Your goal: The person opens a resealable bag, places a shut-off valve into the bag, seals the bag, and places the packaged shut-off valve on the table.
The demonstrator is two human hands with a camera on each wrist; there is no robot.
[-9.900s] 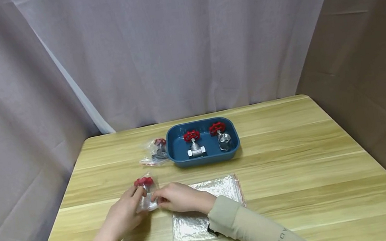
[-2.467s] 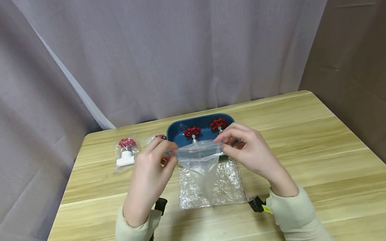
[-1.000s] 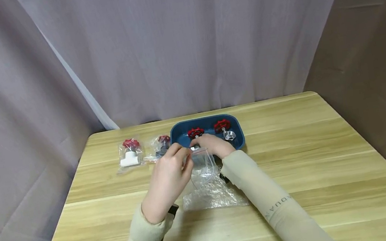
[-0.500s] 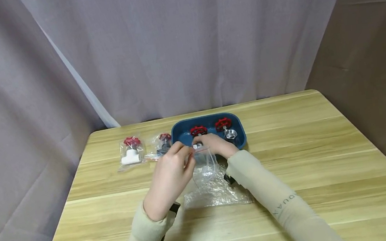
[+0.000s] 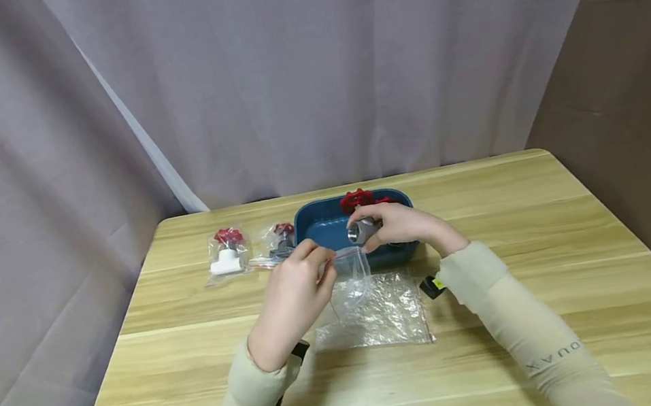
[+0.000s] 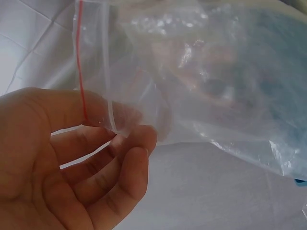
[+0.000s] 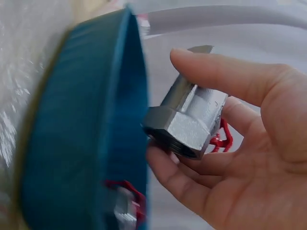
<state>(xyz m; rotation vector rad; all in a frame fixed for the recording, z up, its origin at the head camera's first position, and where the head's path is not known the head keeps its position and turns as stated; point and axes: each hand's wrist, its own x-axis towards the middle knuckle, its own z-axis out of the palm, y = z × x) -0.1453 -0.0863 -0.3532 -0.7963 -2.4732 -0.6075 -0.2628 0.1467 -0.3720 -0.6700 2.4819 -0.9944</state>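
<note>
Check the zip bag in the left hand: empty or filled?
Empty. The zip bag is see-through with nothing inside; the metal valve is outside it, held by the right hand.

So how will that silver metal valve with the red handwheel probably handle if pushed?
The silver metal valve looks solid, so it is probably heavy for its size. Its shiny surface might slip in the right hand. Its flat-sided hexagonal end should discourage rolling.
</note>
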